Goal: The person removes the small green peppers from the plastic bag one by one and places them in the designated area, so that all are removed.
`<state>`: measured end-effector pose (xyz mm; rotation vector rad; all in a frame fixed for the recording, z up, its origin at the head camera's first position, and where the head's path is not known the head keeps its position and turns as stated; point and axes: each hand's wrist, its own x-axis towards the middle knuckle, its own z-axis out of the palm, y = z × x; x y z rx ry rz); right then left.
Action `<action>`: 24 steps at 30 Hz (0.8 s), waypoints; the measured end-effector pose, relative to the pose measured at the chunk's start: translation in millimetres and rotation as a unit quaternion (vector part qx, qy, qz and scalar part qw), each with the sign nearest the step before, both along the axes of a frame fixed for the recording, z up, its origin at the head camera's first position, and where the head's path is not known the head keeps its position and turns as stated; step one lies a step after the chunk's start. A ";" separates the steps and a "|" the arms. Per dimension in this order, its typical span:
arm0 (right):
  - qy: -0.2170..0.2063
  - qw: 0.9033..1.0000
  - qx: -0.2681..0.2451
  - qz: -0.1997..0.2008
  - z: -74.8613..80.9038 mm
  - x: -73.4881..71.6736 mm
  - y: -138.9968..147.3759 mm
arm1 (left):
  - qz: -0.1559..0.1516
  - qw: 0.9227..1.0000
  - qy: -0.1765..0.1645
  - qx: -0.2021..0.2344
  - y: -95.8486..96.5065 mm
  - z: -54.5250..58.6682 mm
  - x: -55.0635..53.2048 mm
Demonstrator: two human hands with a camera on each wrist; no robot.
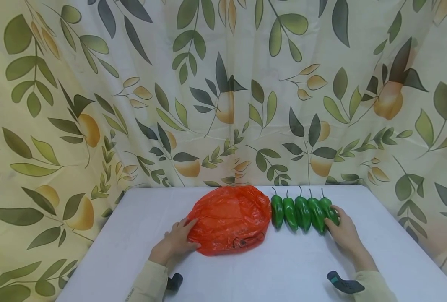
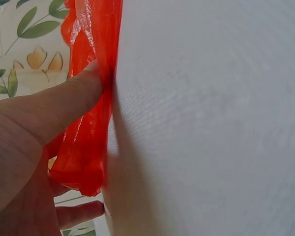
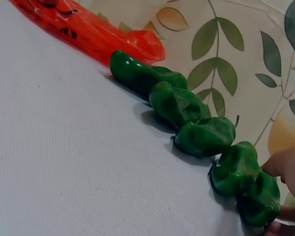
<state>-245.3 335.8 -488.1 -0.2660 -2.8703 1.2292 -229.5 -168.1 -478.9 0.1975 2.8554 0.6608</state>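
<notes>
A crumpled red plastic bag [image 1: 229, 220] lies on the white table. My left hand [image 1: 178, 239] holds its left end; in the left wrist view the thumb [image 2: 83, 86] presses the near side of the bag [image 2: 86, 152] while the other fingers are partly hidden behind it. To the bag's right, several glossy green peppers [image 1: 302, 213] lie side by side in a row, stems pointing away. My right hand [image 1: 345, 230] pinches the rightmost pepper [image 1: 327, 205] between thumb and fingers. Seen from the right wrist, that pepper [image 3: 259, 199] touches its neighbour [image 3: 235, 169].
A leaf-and-fruit patterned curtain [image 1: 223, 105] hangs right behind the far edge of the white table [image 1: 253, 277]. Dark wrist-worn devices stick out by the left sleeve [image 1: 149, 281] and the right sleeve [image 1: 372, 285].
</notes>
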 end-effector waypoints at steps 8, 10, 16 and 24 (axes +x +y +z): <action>0.017 0.999 0.006 -0.029 -1.5 -0.6 1.9 | 0.004 1.000 -0.008 0.004 -0.1 3.2 0.6; 0.025 0.999 0.004 -0.038 -1.2 -0.4 2.1 | 0.005 1.000 -0.009 0.004 0.0 4.2 0.7; 0.025 0.997 -0.011 -0.073 2.5 0.3 -0.2 | 0.009 1.000 -0.011 -0.001 0.7 7.2 1.2; 0.030 0.996 0.000 -0.084 6.1 -0.7 -3.4 | 0.019 1.000 -0.011 -0.004 -0.6 11.0 4.0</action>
